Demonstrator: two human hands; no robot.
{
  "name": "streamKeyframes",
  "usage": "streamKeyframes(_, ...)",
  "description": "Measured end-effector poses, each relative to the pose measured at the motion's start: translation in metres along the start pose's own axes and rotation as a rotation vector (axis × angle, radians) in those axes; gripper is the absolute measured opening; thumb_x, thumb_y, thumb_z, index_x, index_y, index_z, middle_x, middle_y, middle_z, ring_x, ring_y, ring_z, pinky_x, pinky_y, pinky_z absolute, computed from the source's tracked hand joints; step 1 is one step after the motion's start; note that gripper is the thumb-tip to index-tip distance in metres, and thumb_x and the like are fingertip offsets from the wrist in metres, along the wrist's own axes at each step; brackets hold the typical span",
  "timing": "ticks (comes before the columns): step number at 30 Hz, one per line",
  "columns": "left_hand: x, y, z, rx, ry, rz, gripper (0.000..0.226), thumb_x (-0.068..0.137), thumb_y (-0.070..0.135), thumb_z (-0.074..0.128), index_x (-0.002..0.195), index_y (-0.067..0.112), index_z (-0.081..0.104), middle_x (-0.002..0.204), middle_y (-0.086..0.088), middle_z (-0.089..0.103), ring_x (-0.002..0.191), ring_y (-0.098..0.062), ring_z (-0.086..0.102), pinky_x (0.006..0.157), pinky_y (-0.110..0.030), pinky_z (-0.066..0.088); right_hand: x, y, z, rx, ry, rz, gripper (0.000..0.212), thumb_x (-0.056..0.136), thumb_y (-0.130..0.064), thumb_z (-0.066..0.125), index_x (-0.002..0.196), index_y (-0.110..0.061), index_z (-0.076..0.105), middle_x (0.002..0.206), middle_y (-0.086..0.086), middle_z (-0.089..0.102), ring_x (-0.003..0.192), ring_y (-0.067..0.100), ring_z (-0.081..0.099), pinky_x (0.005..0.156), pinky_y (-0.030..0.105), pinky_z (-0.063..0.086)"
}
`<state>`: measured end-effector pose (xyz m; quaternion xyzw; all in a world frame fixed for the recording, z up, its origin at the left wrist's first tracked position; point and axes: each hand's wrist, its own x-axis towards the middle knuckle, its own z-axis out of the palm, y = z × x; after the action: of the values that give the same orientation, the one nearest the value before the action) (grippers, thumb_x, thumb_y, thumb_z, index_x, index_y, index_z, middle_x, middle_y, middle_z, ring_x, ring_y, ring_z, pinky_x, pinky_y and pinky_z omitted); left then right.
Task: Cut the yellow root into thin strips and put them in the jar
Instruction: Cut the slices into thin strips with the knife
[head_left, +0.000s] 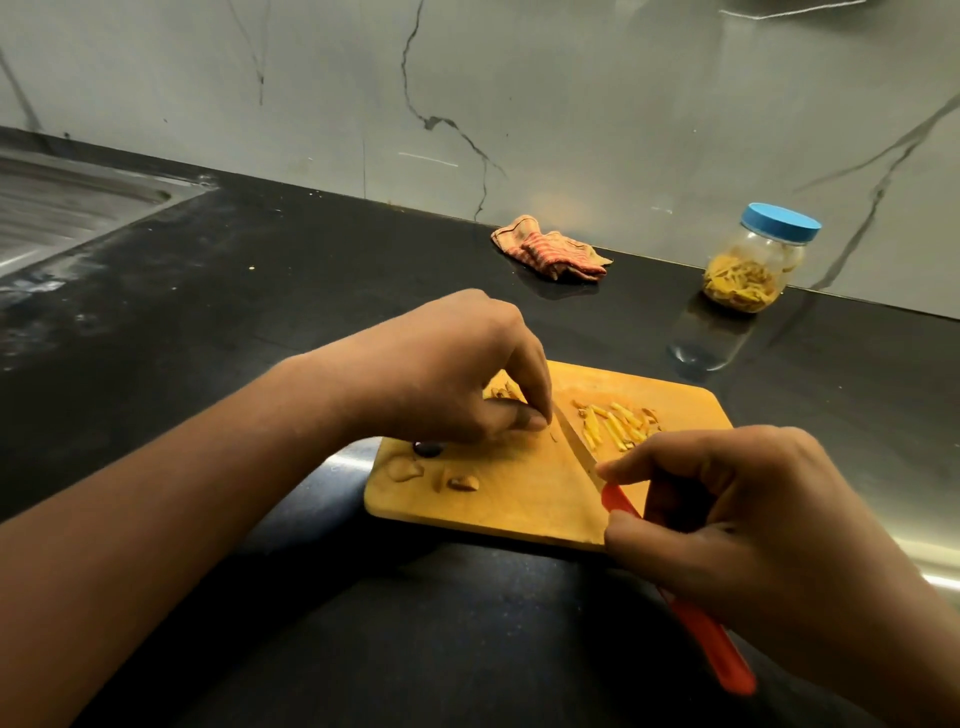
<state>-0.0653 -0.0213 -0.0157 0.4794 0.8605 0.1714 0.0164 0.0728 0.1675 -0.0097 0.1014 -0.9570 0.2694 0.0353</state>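
Gripping the knife (579, 444) in my right hand (753, 525): fingers curled round the red handle, index finger stretched forward to the blade's base. Blade lies slanted across the board (519, 514), tip by my left fingertips. My left hand (457, 374) arches over the board's far left, fingertips and thumb bunched tight at the blade, pinching a small root piece (552, 435). Nearly all of it is hidden under them, only a sliver shows by the thumb.

Cut strips (618, 423) lie in a loose pile on the board just right of the blade, clear of both hands. More yellow bits (500, 391) peek out behind the left hand. Brownish peel scraps (460, 483) sit at the board's near left, beside a dark hole (428, 448) at its edge.

Far right, well beyond the board, the jar (753, 270) stands near the wall (571, 104), blue lid (781, 222) on, yellow strips in its lower part. A striped cloth (550, 252) lies crumpled by the wall, left of the jar and apart from it. Steel sink (72, 208) far left, set in the black counter (260, 312) that carries the board.

Blocking: my left forearm (182, 519) covers the near counter, the left hand covers the board's left far corner, and the right hand covers the near right corner and the handle's middle.
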Motion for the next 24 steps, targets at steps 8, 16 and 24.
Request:
streamKeyframes(8,-0.003,-0.012,-0.004,-0.111,0.008,-0.103,0.020,0.085,0.037,0.072,0.104,0.034,0.076,0.110,0.017,0.068,0.107,-0.006,0.059,0.092,-0.035,0.053,-0.008,-0.007,-0.001,0.078,-0.061,-0.072,0.020,0.065,-0.034,0.080,0.084,-0.030,0.075,0.056,-0.014,0.063,0.049,0.008,0.060,0.042,0.016,0.044)
streamKeyframes(16,-0.003,-0.013,-0.006,-0.150,-0.031,-0.200,0.028,0.084,0.043,0.071,0.110,0.036,0.073,0.112,0.017,0.065,0.103,-0.005,0.059,0.089,-0.033,0.054,-0.009,-0.019,-0.001,0.087,-0.161,-0.169,0.022,0.066,-0.028,0.080,0.086,-0.035,0.075,0.054,-0.020,0.059,0.047,0.002,0.057,0.044,0.002,0.032)
streamKeyframes(24,-0.002,-0.013,-0.005,-0.213,-0.039,-0.206,0.028,0.085,0.040,0.071,0.112,0.035,0.072,0.107,0.021,0.068,0.099,0.002,0.060,0.082,-0.020,0.052,0.002,-0.016,-0.037,0.044,-0.114,-0.101,0.027,0.061,-0.048,0.069,0.082,-0.031,0.072,0.056,-0.007,0.065,0.045,0.011,0.062,0.044,0.028,0.052)
